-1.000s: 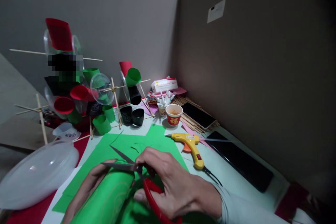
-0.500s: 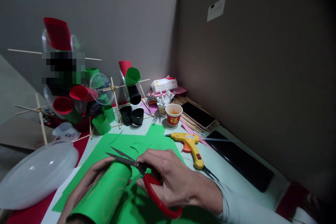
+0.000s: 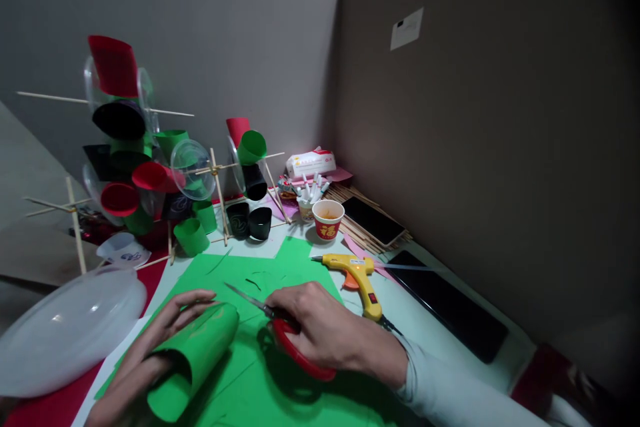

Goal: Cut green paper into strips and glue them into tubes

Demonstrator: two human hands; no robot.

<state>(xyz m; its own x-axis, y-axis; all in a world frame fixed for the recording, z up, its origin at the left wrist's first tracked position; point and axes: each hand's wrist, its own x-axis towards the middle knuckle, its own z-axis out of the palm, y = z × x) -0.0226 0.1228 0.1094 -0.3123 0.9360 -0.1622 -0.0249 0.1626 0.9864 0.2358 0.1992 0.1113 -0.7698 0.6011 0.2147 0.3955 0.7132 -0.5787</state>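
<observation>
Grey walls meet in a corner behind a pale table point(image 3: 435, 320) crowded with craft supplies, and a small white label point(image 3: 407, 29) is stuck high on the darker right-hand wall. Green paper sheets point(image 3: 280, 387) cover the near part of the table, with red paper point(image 3: 45, 407) showing beneath at the left edge. The person's left hand point(image 3: 150, 347) curls around a rolled green paper tube point(image 3: 193, 360), which lies on its side on the green sheets with its open end toward the camera. The right hand point(image 3: 325, 330) grips red-handled scissors point(image 3: 285, 337), fingers closed through the loops; the blades are apart and point left, just beside the far end of the tube but not touching it. A yellow glue gun point(image 3: 357, 273) lies just beyond the right hand, and a red paper cup point(image 3: 327, 219) stands behind it. Two dark phones point(image 3: 445, 307) lie flat along the right wall, the farther one on a bundle of wooden sticks point(image 3: 363, 233). At the back left stands a frame of sticks holding red, green and black cups point(image 3: 145, 160), and a clear plastic lid point(image 3: 70, 327) rests at the left edge.
</observation>
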